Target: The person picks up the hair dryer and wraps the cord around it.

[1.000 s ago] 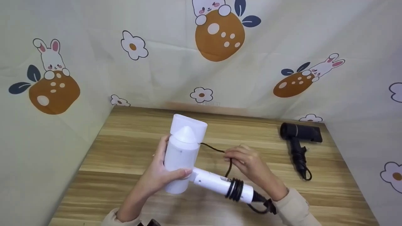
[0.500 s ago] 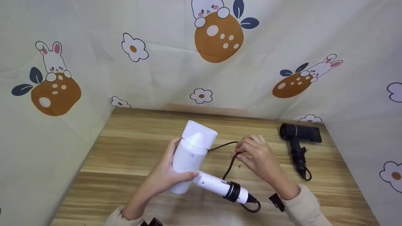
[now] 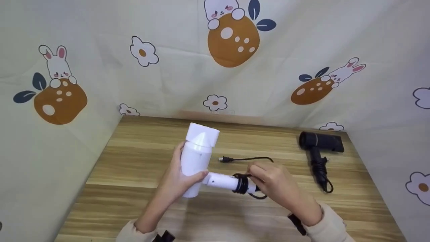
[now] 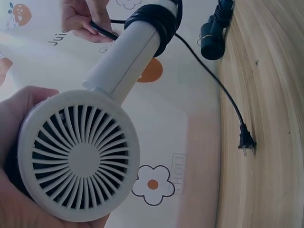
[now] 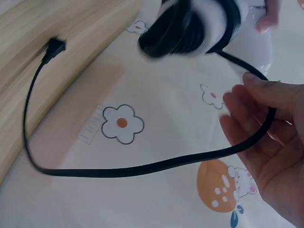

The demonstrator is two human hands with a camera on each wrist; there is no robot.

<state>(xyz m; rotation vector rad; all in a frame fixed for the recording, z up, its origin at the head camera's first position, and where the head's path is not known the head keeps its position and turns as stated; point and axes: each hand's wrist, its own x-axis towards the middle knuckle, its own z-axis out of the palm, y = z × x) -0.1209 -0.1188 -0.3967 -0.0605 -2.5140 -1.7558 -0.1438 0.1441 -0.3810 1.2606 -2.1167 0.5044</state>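
Observation:
My left hand (image 3: pixel 176 179) grips a white hair dryer (image 3: pixel 195 159) round its barrel, thumb across the front near the handle. The flat nozzle points away, and the round slotted grille (image 4: pixel 84 162) fills much of the left wrist view. Black cord coils (image 3: pixel 241 185) wrap the lower handle, which angles off to the right. Close to the handle's end, my right hand (image 3: pixel 277 183) pinches the power cord (image 5: pixel 161 165) between thumb and fingers. The cord's free length runs on to a black two-prong plug (image 3: pixel 225 159), seen just right of the dryer in the head view.
A black hair dryer (image 3: pixel 326 142) lies at the back right of the wooden table (image 3: pixel 134 154), its own cord wound round the handle. Cloth (image 3: pixel 171 77) printed with rabbits, oranges and flowers walls in the back and both sides.
The white dryer shifts right, then back left and slightly up. My right hand draws the cord out to the right, then comes down toward the handle's end. The plug now shows.

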